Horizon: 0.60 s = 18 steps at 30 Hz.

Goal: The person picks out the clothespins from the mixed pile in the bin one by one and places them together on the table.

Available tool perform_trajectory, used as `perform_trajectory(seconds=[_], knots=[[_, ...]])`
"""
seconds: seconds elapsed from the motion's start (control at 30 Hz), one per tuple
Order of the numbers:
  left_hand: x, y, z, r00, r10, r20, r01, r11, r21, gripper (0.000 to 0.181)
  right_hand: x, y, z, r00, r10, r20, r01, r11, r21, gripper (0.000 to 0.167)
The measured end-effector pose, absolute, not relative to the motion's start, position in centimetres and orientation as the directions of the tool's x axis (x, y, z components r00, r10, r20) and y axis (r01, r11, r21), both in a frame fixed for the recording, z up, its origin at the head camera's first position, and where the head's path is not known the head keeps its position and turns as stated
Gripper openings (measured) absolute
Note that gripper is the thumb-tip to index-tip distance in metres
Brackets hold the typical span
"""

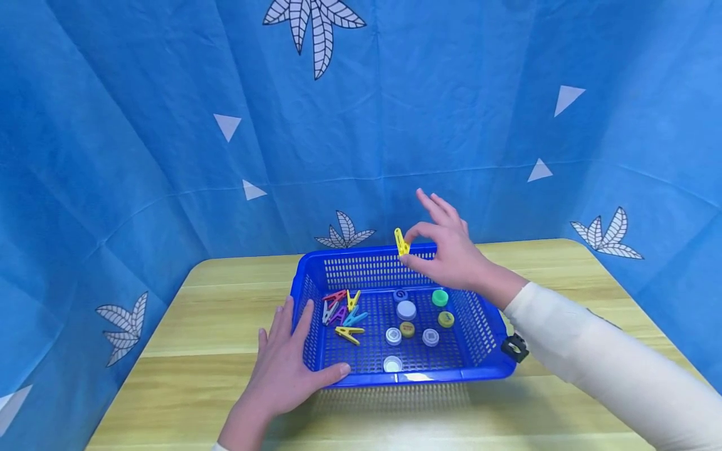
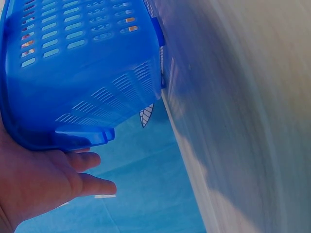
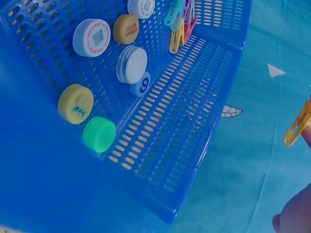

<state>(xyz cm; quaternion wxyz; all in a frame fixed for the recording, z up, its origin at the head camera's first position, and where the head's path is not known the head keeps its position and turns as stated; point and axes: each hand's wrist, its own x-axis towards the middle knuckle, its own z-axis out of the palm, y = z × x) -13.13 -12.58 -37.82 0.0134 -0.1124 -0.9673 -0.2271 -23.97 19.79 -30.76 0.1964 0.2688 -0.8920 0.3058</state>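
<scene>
"What's that right hand holding?"

"It's pinching a yellow plastic clothespin between thumb and index finger, the other fingers fanning upward. They're probably staying clear so that two fingertips are handling such a slim piece. Its holed end is sticking out freely."

"And where's it hanging?"

"It's hovering up by the far rim of the blue perforated basket. I can't tell whether it's over the inside or just beyond."

"What's the left hand doing?"

"It's spreading wide around the near left corner, fingers straight, thumb resting on the near rim. I'm guessing it's steadying the basket on the wooden table."

"What's lying inside?"

"More clothespins are bunching toward the left: red, yellow, purple, light blue, greyish. Bottle caps, white, yellow, green and blue, are scattering across the middle and right. That spacing is keeping the two kinds easy to tell apart, I'd say."
</scene>
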Motion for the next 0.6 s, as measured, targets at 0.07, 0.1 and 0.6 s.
perform_trajectory(seconds=[0.07,0.1,0.6], knots=[[-13.1,-12.6,-37.8,-0.974,0.213,0.08,0.226,0.87,0.438,0.125,-23.9,20.0,-30.7,-0.785,-0.35,0.511,-0.591,0.672,-0.446,0.018],[-13.1,-12.6,-37.9,-0.974,0.213,0.08,0.226,0.87,0.439,0.125,-23.8,20.1,-30.7,-0.788,-0.345,0.51,-0.586,0.675,-0.449,0.018],[-13.0,-12.5,-37.9,-0.976,0.207,0.066,0.215,0.872,0.439,0.126,-23.2,21.7,-31.1,-0.807,-0.311,0.503,-0.553,0.699,-0.455,0.017]])
